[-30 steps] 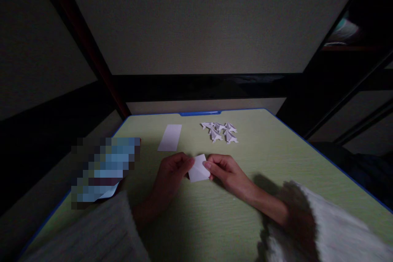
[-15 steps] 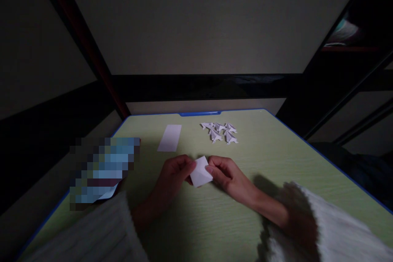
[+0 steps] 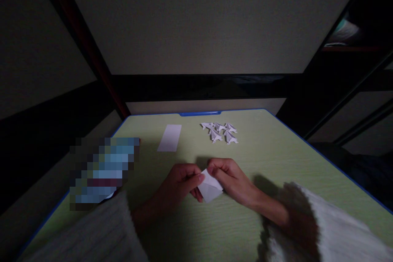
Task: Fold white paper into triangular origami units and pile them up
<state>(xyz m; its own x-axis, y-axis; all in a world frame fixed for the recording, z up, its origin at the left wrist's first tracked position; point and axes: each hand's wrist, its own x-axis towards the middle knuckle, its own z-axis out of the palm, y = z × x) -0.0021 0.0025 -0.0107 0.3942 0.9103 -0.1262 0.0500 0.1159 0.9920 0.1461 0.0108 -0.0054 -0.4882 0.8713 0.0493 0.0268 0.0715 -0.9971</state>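
Observation:
Between my hands is a small folded white paper [image 3: 210, 190], tilted, with a crease running across it. My left hand [image 3: 184, 182] pinches its left corner between thumb and fingers. On the opposite side, my right hand [image 3: 229, 176] grips the upper right edge, its thumb lying on the paper. Part of the paper is hidden behind the right thumb and fingers. Beyond my hands, several folded paper figures [image 3: 215, 135] with pointed ends sit in a cluster. A flat white paper rectangle [image 3: 170, 138] lies to their left.
The light green table [image 3: 276, 163] has a blue rim. At its left side lies a blurred-out flat object [image 3: 107, 168], close to my left sleeve. A pale panel [image 3: 196, 20] rises behind the table, with a dark shelf opening at the right.
The paper has moved slightly toward me and to the right, and it is turned differently. My left hand shifted right and nearer; my right thumb now sits higher on the paper.

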